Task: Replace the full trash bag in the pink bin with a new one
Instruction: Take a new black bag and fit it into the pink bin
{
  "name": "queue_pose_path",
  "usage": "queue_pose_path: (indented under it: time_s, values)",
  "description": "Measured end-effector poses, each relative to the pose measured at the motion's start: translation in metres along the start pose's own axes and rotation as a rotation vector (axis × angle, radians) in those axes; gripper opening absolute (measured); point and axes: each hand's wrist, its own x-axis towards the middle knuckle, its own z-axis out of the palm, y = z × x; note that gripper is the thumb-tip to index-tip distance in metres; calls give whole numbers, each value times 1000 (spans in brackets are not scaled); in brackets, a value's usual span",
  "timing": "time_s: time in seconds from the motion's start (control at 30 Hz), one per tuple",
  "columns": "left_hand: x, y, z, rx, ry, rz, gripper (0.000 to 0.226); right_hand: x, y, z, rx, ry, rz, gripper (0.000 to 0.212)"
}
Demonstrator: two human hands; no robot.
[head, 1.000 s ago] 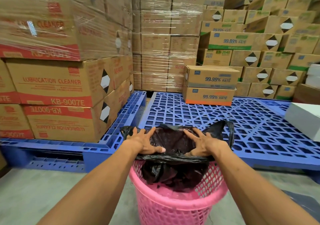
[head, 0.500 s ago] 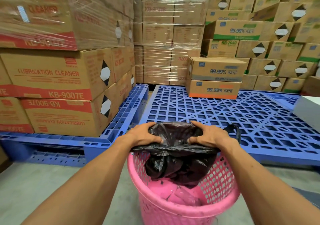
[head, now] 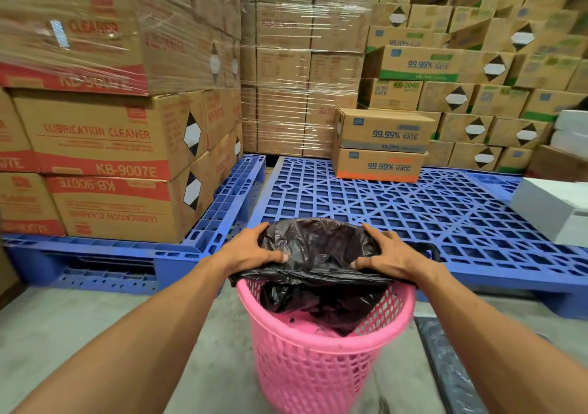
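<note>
We closed left hand (head: 254, 251) and right hand (head: 389, 256) grip on crumpled black plastic trash bag (head: 318, 248), mouth stretched over round pink perforated plastic bin (head: 311, 359).

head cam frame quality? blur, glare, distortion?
Head view: wide-angle bowing, box stacks lean at the edges; glare streaks on the shrink wrap upper left; motion blur smears top-right boxes and the bin rim; hands, left and right, and bag fairly sharp; light even, no hard shadows.

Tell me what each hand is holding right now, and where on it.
Both grip the black trash bag at its open top edge: left hand on the left side, right hand on the right, above the pink bin.
</note>
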Motion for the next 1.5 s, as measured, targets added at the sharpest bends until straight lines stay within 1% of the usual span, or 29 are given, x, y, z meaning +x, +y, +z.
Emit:
queue_pose_path:
  time_s: [0.1, 0.17, 0.27, 0.33, 0.4, 0.5, 0.6, 0.67, 0.73, 0.83, 0.9, 0.97, 1.1, 1.17, 1.23, 1.33, 1.4, 1.43, 1.5]
  values:
    - [-11, -4, 5, 14, 59, 1, 111, -17, 2, 2, 48, 13, -21, 119]
    - [-18, -7, 9, -5, 89, 26, 107, -27, 5, 4, 47, 18, -45, 117]
    - [-32, -11, 12, -2, 127, 40, 94, -43, 7, 10, 50, 31, -82, 105]
    - [-41, -11, 11, 56, 142, 11, 87, -51, 8, 12, 25, 24, -89, 98]
    - [-52, -9, 10, 139, 131, 21, 79, -61, 8, 11, 31, -9, -85, 92]
    - [-68, -5, 11, 210, 85, 63, 72, -74, 5, 7, 51, -88, -93, 83]
    - [-87, -5, 20, 138, 8, 61, 70, -89, 3, 6, 77, -157, -148, 79]
    - [-99, -9, 25, 103, -30, 67, 65, -99, 4, 8, 102, -178, -211, 75]
    - [-108, -15, 24, 101, -61, 86, 62, -110, 8, 9, 157, -196, -262, 66]
    - [-115, -22, 18, 130, -120, 148, 66, -122, 12, 7, 298, -251, -306, 57]
    - [-118, -23, 14, 146, -164, 176, 68, -126, 13, 5, 374, -281, -313, 57]
    - [-118, -20, 10, 163, -188, 178, 66, -125, 11, 4, 383, -303, -320, 60]
    - [-117, -13, 5, 111, -224, 158, 54, -122, 6, 2, 360, -352, -315, 62]
    - [-116, -10, 4, 87, -234, 171, 52, -120, 6, 1, 364, -356, -313, 59]
    - [-115, -9, 3, 77, -229, 189, 50, -118, 6, 0, 409, -359, -309, 49]
    - [-105, -6, 2, -6, -205, 185, 36, -106, 6, 7, 485, -340, -276, 38]
    - [-104, -4, 4, -121, -173, 199, 20, -104, 1, 12, 516, -261, -288, 33]
    - [-103, -4, 5, -160, -148, 203, 17, -102, -1, 14, 535, -218, -287, 32]
    - [-101, -2, 7, -192, -106, 214, 20, -101, -4, 16, 580, -158, -282, 31]
